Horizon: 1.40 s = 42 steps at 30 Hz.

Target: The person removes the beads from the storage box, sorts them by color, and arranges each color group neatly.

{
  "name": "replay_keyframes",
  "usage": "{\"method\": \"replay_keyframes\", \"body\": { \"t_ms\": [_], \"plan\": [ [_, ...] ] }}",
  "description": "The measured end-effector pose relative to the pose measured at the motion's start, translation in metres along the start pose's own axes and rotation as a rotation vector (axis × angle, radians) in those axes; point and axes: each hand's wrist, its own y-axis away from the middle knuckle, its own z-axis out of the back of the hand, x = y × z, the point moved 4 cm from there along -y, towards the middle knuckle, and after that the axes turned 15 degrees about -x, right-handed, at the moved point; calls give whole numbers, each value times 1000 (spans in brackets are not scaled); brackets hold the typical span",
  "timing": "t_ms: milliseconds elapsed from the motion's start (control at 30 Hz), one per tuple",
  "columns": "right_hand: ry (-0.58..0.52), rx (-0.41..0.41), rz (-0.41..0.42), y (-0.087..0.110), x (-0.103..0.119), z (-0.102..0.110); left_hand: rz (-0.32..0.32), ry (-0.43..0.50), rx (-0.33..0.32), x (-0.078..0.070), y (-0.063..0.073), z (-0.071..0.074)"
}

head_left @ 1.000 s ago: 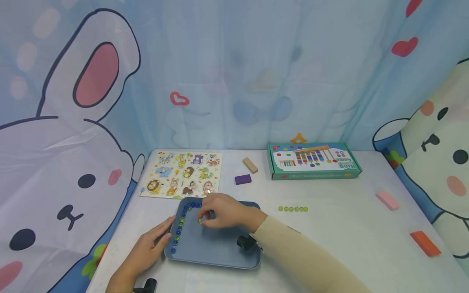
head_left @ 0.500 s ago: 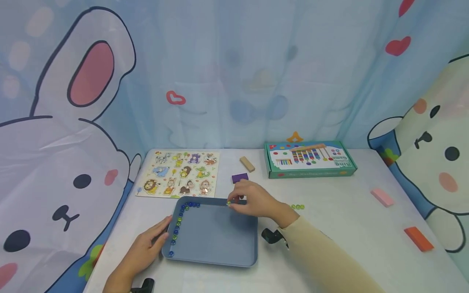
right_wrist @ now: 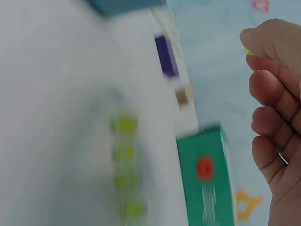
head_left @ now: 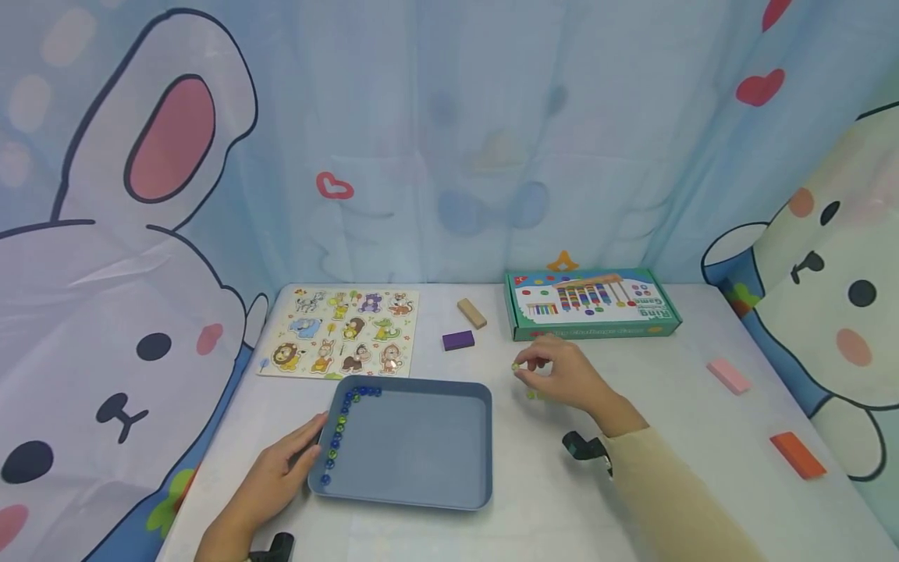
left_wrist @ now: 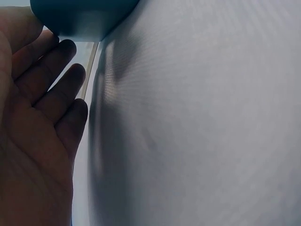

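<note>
A blue-grey tray (head_left: 414, 445) has blue and yellow-green glass marbles (head_left: 335, 439) lined along its left side and turning the far-left corner. My left hand (head_left: 274, 476) rests against the tray's left edge, its fingers relaxed in the left wrist view. To the right of the tray, above the table, my right hand (head_left: 567, 381) pinches a yellow-green marble (head_left: 516, 367) between thumb and index finger; the right wrist view catches only a sliver of that marble (right_wrist: 248, 51). Below this hand sits a row of yellow-green marbles (right_wrist: 125, 154), mostly hidden from the head view.
An animal puzzle board (head_left: 344, 332) lies behind the tray. A purple block (head_left: 459, 340) and a tan block (head_left: 471, 313) are right of it, then a green toy box (head_left: 593, 304). Pink (head_left: 729, 376) and orange (head_left: 798, 455) blocks lie at the right.
My right hand has moved from over the tray to the right, past its rim, with the yellow-green marble still pinched. The left hand has stayed at the tray's edge.
</note>
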Motion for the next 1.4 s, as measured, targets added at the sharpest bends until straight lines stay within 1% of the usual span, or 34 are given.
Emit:
{"method": "replay_keyframes", "body": {
  "t_ms": [67, 167, 300, 433, 600, 767, 900, 1100, 1400],
  "plan": [
    [31, -18, -29, 5, -11, 10, -3, -2, 3, 1, -1, -1],
    [65, -37, -49, 14, -27, 23, 5, -14, 10, 2, -1, -1],
    [120, -39, -101, 25, -47, 34, 20, -24, 15, 3, -1, -2],
    [174, -22, -172, 37, -62, 43, 24, -27, 13, 3, -1, -1],
    [203, 7, -231, 50, -77, 51, 29, -25, 16, 2, 0, -1],
    [227, 38, -282, 63, -90, 54, 20, -27, 14, 2, 0, -1],
    [242, 45, -293, 70, -97, 52, 25, -29, 14, 3, 0, -2],
    [246, 51, -280, 74, -103, 47, 35, -43, 16, 3, 1, -2],
    [269, 71, -267, 76, -107, 44, 12, -43, 6, 3, 0, -3]
  ]
}}
